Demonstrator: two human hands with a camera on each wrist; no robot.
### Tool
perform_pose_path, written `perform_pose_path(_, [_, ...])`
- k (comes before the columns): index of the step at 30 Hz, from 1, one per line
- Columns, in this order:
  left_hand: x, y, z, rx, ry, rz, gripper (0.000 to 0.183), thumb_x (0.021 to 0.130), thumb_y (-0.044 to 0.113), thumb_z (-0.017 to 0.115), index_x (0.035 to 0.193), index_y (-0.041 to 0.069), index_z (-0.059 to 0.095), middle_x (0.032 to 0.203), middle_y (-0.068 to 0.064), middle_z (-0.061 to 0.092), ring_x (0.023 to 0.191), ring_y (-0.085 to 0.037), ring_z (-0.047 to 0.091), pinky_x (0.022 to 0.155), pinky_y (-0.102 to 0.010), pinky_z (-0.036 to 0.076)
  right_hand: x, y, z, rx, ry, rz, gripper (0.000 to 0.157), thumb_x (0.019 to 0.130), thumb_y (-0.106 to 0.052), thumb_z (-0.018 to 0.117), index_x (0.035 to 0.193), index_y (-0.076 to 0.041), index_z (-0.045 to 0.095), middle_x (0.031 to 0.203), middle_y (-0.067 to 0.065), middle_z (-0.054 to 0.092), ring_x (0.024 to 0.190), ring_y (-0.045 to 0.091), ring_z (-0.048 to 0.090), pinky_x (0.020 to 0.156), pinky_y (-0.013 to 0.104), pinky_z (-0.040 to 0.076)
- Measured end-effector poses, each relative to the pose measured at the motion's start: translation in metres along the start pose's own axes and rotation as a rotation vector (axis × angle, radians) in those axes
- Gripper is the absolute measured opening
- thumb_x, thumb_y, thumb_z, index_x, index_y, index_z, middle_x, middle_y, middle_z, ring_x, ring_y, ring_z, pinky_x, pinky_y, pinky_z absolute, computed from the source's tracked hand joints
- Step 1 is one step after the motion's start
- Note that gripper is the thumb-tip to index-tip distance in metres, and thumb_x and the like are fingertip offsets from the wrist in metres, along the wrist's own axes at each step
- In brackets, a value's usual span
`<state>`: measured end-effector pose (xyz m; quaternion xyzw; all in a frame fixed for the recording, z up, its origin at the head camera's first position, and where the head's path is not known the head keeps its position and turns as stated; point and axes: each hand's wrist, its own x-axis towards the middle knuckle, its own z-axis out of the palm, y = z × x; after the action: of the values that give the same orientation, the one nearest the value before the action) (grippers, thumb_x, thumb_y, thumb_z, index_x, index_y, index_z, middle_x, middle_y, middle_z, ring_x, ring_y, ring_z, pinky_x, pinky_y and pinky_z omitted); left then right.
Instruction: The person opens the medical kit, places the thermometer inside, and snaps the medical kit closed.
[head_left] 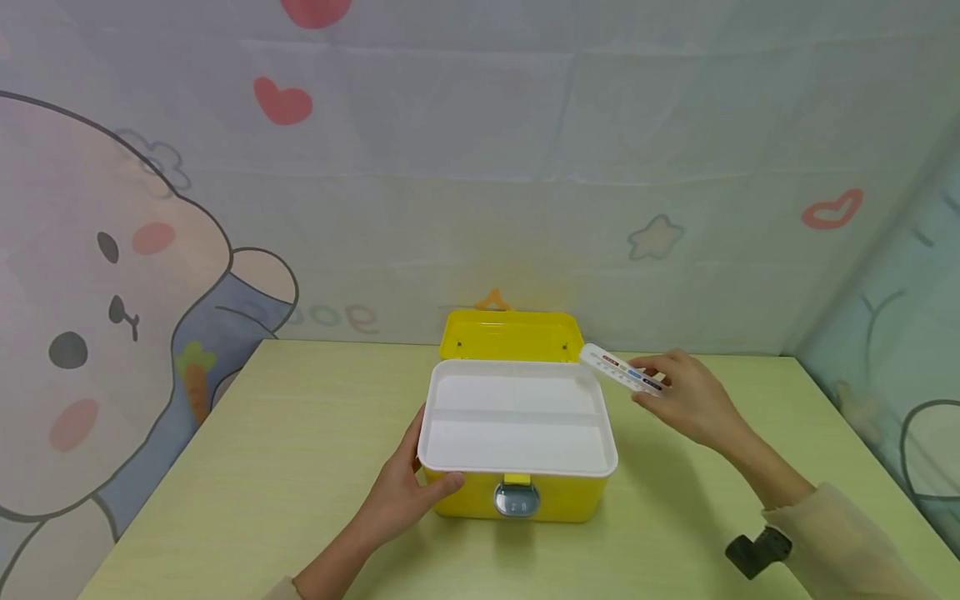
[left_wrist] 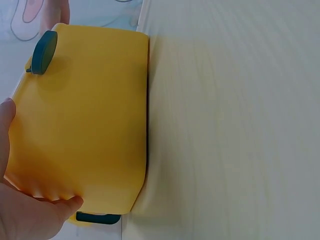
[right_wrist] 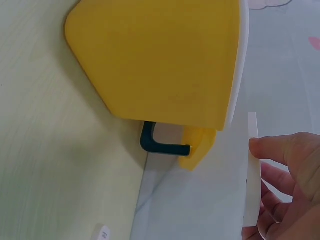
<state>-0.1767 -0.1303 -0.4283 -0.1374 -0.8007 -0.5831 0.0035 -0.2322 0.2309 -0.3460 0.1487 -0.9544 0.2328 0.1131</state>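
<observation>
A yellow storage box point(head_left: 555, 500) stands on the table, its lid point(head_left: 512, 335) tipped back. A white divided tray point(head_left: 517, 458) fills its top, with nothing lying in it. My left hand point(head_left: 408, 492) grips the box's left front corner, thumb on the front wall and fingers along the side. In the left wrist view, the left fingers point(left_wrist: 35, 195) press on the yellow wall. Up beside the box's right rear corner, my right hand point(head_left: 693, 400) pinches a flat white thermometer point(head_left: 611, 367) with a coloured scale. The thermometer point(right_wrist: 253, 195) appears edge-on in the right wrist view.
A grey clasp point(head_left: 517, 500) hangs at the box's front. A dark green handle point(right_wrist: 167, 149) juts from its back. A small white piece with dark marks point(right_wrist: 102, 232) shows at the bottom of the right wrist view. A printed cloth point(head_left: 525, 167) hangs behind the table point(head_left: 300, 467).
</observation>
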Motion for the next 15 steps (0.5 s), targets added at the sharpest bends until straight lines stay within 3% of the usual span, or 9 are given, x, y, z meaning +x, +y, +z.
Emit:
perform_pose_path(7, [-0.001,0.0,0.001,0.006,0.004,-0.016,0.096,0.076,0.026,0.076,0.147,0.035,0.011,0.136,0.004,0.044,0.11,-0.021,0.051,0.092,-0.041,0.043,0.002,-0.011,0.0,0.019,-0.038,0.004,0.038,0.078,-0.014,0.071,0.114,-0.005,0.064,0.098,0.012,0.057,0.079,0.023,0.052,0.063,0.029,0.042])
perform_pose_path(15, [-0.001,0.0,0.0,0.006,0.007,-0.009,0.096,0.076,0.026,0.076,0.147,0.036,0.012,0.136,0.004,0.045,0.11,-0.02,0.051,0.094,-0.043,0.042,0.005,-0.022,0.003,0.032,-0.059,-0.048,0.037,0.078,-0.013,0.071,0.114,-0.006,0.064,0.099,0.01,0.058,0.08,0.021,0.052,0.067,0.031,0.043])
